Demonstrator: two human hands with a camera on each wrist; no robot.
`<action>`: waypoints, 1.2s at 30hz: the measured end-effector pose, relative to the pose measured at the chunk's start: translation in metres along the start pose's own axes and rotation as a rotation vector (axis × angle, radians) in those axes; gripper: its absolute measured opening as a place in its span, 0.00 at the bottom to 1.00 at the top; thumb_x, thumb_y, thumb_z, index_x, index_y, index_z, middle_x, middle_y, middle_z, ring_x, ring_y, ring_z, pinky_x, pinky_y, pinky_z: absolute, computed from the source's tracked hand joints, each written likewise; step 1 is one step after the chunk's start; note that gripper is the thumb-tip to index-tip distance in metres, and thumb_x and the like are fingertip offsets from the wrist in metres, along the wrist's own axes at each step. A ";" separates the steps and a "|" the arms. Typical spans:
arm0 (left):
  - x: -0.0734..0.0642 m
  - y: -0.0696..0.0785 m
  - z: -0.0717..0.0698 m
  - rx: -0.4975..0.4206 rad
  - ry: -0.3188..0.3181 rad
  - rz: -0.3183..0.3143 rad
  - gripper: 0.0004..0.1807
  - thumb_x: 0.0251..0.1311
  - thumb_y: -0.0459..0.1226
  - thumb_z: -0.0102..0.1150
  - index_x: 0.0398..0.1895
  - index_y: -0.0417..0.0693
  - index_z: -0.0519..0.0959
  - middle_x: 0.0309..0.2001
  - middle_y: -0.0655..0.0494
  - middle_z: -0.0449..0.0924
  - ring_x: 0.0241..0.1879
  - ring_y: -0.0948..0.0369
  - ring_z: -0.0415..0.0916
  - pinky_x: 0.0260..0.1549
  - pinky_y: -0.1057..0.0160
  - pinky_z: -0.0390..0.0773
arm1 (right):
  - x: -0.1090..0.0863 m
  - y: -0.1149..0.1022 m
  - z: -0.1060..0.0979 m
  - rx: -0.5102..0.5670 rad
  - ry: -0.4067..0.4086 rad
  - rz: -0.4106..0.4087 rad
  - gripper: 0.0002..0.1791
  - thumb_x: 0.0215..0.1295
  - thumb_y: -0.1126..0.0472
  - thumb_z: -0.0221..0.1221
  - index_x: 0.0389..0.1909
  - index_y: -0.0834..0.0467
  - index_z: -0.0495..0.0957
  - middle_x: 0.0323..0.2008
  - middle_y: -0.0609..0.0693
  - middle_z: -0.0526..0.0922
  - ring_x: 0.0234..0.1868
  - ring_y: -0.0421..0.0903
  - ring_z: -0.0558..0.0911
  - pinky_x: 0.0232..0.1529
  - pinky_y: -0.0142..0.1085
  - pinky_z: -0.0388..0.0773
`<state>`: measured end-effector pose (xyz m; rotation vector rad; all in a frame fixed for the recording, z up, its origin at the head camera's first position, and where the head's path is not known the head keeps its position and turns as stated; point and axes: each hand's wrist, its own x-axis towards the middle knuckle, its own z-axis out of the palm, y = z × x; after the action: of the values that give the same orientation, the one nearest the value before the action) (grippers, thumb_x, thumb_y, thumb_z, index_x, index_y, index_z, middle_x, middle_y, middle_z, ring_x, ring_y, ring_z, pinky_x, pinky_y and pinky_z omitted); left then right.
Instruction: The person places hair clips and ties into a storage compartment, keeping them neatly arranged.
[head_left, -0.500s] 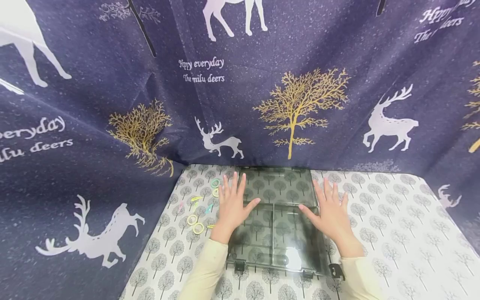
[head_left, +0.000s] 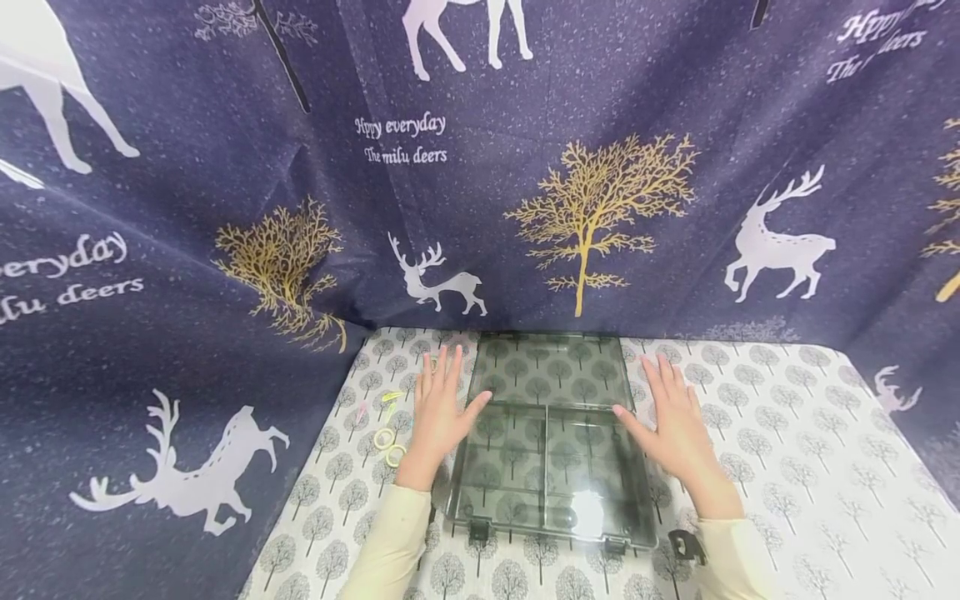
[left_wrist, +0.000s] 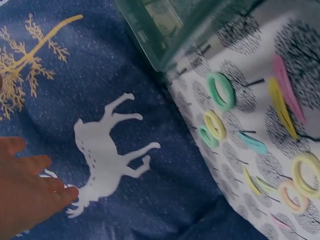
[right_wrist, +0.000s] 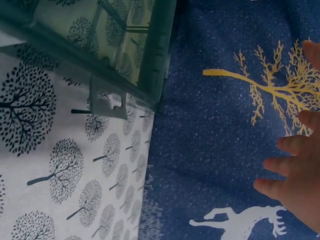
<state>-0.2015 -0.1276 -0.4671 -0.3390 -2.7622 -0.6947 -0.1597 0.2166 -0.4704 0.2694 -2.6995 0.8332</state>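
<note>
A see-through dark green plastic case (head_left: 551,532) lies on the table in the head view, its lid (head_left: 551,367) laid back toward the curtain. An upright divider (head_left: 546,475) splits its base, and the cloth's tree print shows through. Over the left side of the case is my left hand (head_left: 441,421), fingers spread and thumb pointing inward. My right hand (head_left: 681,433) is spread likewise beside the right edge. Neither hand holds anything. In the left wrist view, hair ties such as a green one (left_wrist: 213,92) lie near a pink hair clip (left_wrist: 289,90) and a yellow clip (left_wrist: 281,107).
Left of the case, more hair ties (head_left: 377,439) and clips are scattered, some hidden behind my left hand. A dark latch piece (right_wrist: 107,104) juts from the case's side. A dark blue curtain (head_left: 480,208) with deer and trees closes off the table's back.
Both hands have drawn apart, the left moving left and the right moving right, away from the case's middle. My left hand now covers some small hair pieces that showed before.
</note>
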 end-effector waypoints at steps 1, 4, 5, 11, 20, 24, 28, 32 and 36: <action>-0.001 -0.003 -0.001 -0.007 0.002 -0.009 0.47 0.62 0.61 0.51 0.77 0.53 0.45 0.77 0.47 0.39 0.75 0.46 0.28 0.72 0.38 0.39 | -0.001 0.001 0.000 0.009 0.005 -0.004 0.46 0.66 0.42 0.56 0.76 0.56 0.44 0.75 0.62 0.40 0.72 0.69 0.43 0.71 0.66 0.37; -0.003 -0.012 -0.004 -0.033 0.009 -0.039 0.47 0.61 0.60 0.54 0.77 0.54 0.46 0.76 0.47 0.41 0.75 0.47 0.30 0.72 0.39 0.40 | -0.003 0.005 -0.001 0.036 0.025 -0.015 0.46 0.66 0.45 0.57 0.76 0.56 0.45 0.76 0.59 0.41 0.72 0.69 0.46 0.69 0.68 0.42; -0.004 -0.014 -0.006 -0.049 0.013 -0.050 0.47 0.61 0.60 0.55 0.77 0.54 0.47 0.76 0.47 0.42 0.75 0.47 0.31 0.72 0.39 0.40 | -0.005 0.007 -0.001 0.047 0.030 -0.015 0.46 0.66 0.46 0.58 0.76 0.55 0.45 0.76 0.58 0.41 0.72 0.69 0.46 0.69 0.68 0.44; -0.009 -0.032 -0.012 -0.126 0.049 -0.096 0.46 0.60 0.55 0.60 0.76 0.52 0.51 0.75 0.46 0.48 0.74 0.46 0.38 0.70 0.35 0.44 | -0.015 0.018 0.000 0.102 0.057 -0.006 0.46 0.66 0.49 0.58 0.76 0.55 0.43 0.75 0.62 0.46 0.72 0.66 0.49 0.71 0.63 0.46; -0.019 -0.064 -0.017 -0.173 0.104 -0.129 0.41 0.63 0.48 0.60 0.74 0.46 0.54 0.72 0.41 0.55 0.70 0.42 0.51 0.67 0.35 0.55 | -0.030 0.030 0.005 0.224 0.043 0.056 0.44 0.69 0.54 0.57 0.77 0.52 0.41 0.72 0.67 0.51 0.68 0.73 0.54 0.65 0.70 0.51; -0.026 -0.076 -0.021 -0.252 0.098 -0.210 0.37 0.65 0.45 0.58 0.73 0.47 0.56 0.70 0.39 0.57 0.69 0.41 0.52 0.67 0.37 0.58 | -0.037 0.032 0.010 0.260 0.033 0.093 0.43 0.70 0.55 0.56 0.77 0.52 0.41 0.71 0.68 0.53 0.65 0.75 0.59 0.60 0.71 0.58; -0.034 -0.089 -0.024 -0.297 0.090 -0.316 0.35 0.67 0.43 0.56 0.73 0.45 0.57 0.69 0.38 0.58 0.68 0.40 0.53 0.66 0.36 0.58 | -0.043 0.034 0.017 0.315 0.024 0.087 0.41 0.71 0.57 0.54 0.76 0.58 0.42 0.70 0.70 0.54 0.66 0.73 0.59 0.63 0.64 0.59; -0.041 -0.104 -0.021 -0.309 0.110 -0.394 0.31 0.68 0.40 0.54 0.71 0.40 0.59 0.66 0.36 0.64 0.65 0.39 0.59 0.65 0.38 0.63 | -0.049 0.038 0.026 0.341 0.008 0.105 0.39 0.72 0.57 0.53 0.75 0.60 0.42 0.71 0.68 0.54 0.67 0.70 0.59 0.69 0.46 0.58; -0.047 -0.119 -0.017 -0.343 0.104 -0.471 0.29 0.70 0.37 0.51 0.70 0.36 0.58 0.63 0.33 0.65 0.63 0.38 0.62 0.63 0.42 0.68 | -0.053 0.039 0.031 0.377 -0.013 0.138 0.39 0.73 0.56 0.51 0.76 0.58 0.42 0.71 0.68 0.52 0.67 0.70 0.59 0.69 0.46 0.59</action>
<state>-0.1882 -0.2457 -0.5184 0.2912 -2.6316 -1.2628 -0.1271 0.2352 -0.5329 0.1704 -2.5781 1.3853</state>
